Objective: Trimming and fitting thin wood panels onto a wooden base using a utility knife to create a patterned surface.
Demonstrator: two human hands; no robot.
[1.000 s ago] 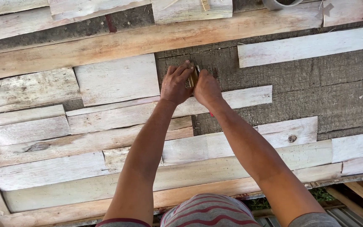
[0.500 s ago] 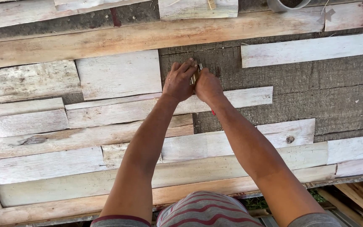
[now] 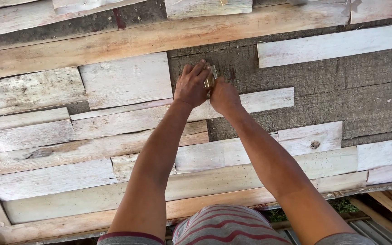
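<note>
Left hand: the left hand (image 3: 191, 86) reaches forward over the surface, fingers (image 3: 199, 70) curled together over the top of a small pale object (image 3: 211, 76).
Right hand: the right hand (image 3: 223, 96) lies just beside the left, touching it; its fingers are tucked under and hidden, so their grip cannot be told.
Held object: small, yellowish and glossy, pinched between the two hands above the dark board; its kind cannot be made out.
Surface: a rough surface of pale weathered planks (image 3: 123, 81) laid side by side, with a long tan beam (image 3: 114, 43) crossing behind the hands.
Dark board: a grey, coarse-grained board (image 3: 341, 100) lies under and to the right of the hands.
Knot: one short plank (image 3: 311, 138) near the right forearm shows a dark knot.
Clothing: a striped garment (image 3: 225, 229) at the lower edge.
</note>
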